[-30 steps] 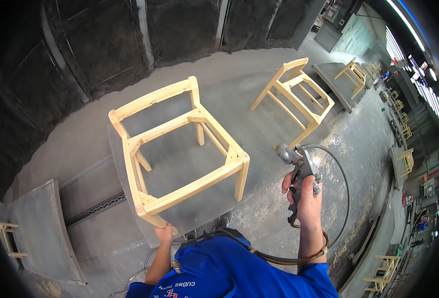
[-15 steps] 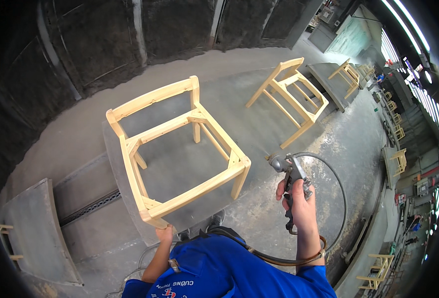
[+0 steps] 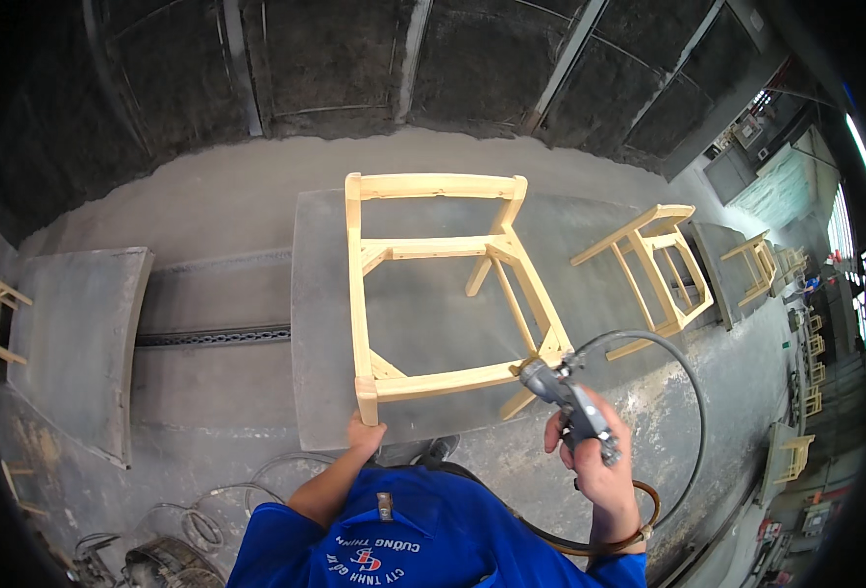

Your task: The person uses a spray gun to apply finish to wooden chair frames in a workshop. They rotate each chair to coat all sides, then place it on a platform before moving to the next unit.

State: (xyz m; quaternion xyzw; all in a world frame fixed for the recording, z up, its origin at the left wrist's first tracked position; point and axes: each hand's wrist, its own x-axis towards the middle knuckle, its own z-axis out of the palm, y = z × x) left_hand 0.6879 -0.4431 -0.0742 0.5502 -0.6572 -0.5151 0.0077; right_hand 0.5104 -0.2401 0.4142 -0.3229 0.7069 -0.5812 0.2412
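A pale wooden chair frame (image 3: 452,380), with no seat panel, stands on a grey flat board (image 3: 327,294) in front of me. My left hand (image 3: 365,433) is closed round the lower part of its near left leg. In my right hand (image 3: 597,456) is a metal spray gun (image 3: 565,397), its fingers wrapped round the handle. The gun's nozzle points up and left, close to the chair's near right corner, and a faint mist shows there. A dark hose (image 3: 692,392) loops from the gun down past my right wrist.
A second chair frame (image 3: 663,279) stands to the right, with more beyond it in a line. On the left, another board (image 3: 85,333) carries a frame. A chain (image 3: 212,337) runs in a floor track between boards. Hoses (image 3: 202,524) coil on the floor at lower left. Dark panels (image 3: 335,69) line the back.
The view has swung to the left. The chair has turned on its spot and now faces me more squarely. The spray gun has come closer to the chair's near right corner.
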